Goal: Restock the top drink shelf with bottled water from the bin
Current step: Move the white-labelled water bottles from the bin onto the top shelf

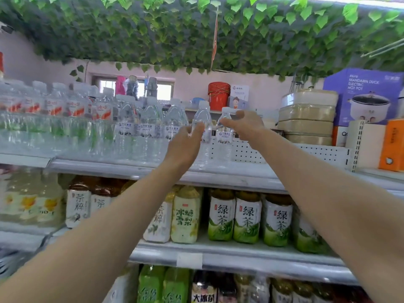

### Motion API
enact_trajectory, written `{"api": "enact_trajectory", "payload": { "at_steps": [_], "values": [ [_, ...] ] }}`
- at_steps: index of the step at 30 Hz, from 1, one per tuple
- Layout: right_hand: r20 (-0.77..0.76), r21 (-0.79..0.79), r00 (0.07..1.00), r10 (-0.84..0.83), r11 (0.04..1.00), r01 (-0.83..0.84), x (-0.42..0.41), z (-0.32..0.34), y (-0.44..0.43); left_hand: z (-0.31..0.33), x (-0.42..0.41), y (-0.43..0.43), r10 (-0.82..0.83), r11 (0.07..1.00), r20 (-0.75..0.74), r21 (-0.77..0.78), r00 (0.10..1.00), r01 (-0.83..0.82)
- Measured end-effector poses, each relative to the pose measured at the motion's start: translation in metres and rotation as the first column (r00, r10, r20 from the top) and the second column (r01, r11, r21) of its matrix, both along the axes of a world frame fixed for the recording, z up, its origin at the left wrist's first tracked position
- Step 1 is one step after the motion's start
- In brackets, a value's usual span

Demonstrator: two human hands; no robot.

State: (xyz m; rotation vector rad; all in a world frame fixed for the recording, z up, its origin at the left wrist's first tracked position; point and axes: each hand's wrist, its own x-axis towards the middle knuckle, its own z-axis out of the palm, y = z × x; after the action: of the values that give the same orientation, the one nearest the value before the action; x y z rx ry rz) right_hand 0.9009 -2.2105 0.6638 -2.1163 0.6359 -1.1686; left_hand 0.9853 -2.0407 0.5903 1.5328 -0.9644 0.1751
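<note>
Bottled water [150,127] lines most of the top shelf [240,173]; bin's not in view, so I can't say what stock is left.

Nearest me, both forearms reach up and fwd, past the green tea bottles [248,217] one shelf down.

L hand [185,141]: back of hand to camera, fingers fairly straight and pointing up, tips against the left side of the left bottle [204,119]. Looks like steadying it, not wrapping it; thumb hidden.

R hand [247,125]: wide C shape, thumb lying across the front of the right bottle [224,136] at its shoulder, forefinger up beside the cap w/ a gap. Too blurred to say if it grips or only touches.

Both bottles stand upright, long axis vertical, at the right end of the water row, just beside each other. Each sits inboard of its hand: left bottle to the right of L hand, right bottle to the left of R hand. Hands are about level, neither clearly nearer.

My read: bottles are seated, so next is letting go w/o tipping them, prob. straight back toward me.

Right of them, the perforated divider [251,153]. Further back, red buckets [218,95] and a hot pot box [363,95].
</note>
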Motion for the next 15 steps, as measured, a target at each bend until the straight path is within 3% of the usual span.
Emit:
{"api": "enact_trajectory", "payload": {
  "at_steps": [7, 11, 15],
  "values": [
    [-0.137, -0.138, 0.989, -0.051, 0.99, 0.032, -0.034, -0.046, 0.081, -0.041, 0.004, 0.073, 0.137, 0.989, 0.027, 0.045, 0.99, -0.138],
    [-0.3, -0.227, 0.948, -0.109, 0.973, 0.04, -0.05, -0.098, 0.116, -0.092, 0.004, 0.098, 0.176, 0.969, 0.053, 0.169, 0.983, -0.182],
    [-0.447, -0.206, 0.886, -0.124, 0.978, 0.032, -0.057, -0.168, 0.141, -0.157, -0.005, 0.12, 0.185, 0.932, 0.026, 0.313, 0.982, -0.184]
  ]
}}
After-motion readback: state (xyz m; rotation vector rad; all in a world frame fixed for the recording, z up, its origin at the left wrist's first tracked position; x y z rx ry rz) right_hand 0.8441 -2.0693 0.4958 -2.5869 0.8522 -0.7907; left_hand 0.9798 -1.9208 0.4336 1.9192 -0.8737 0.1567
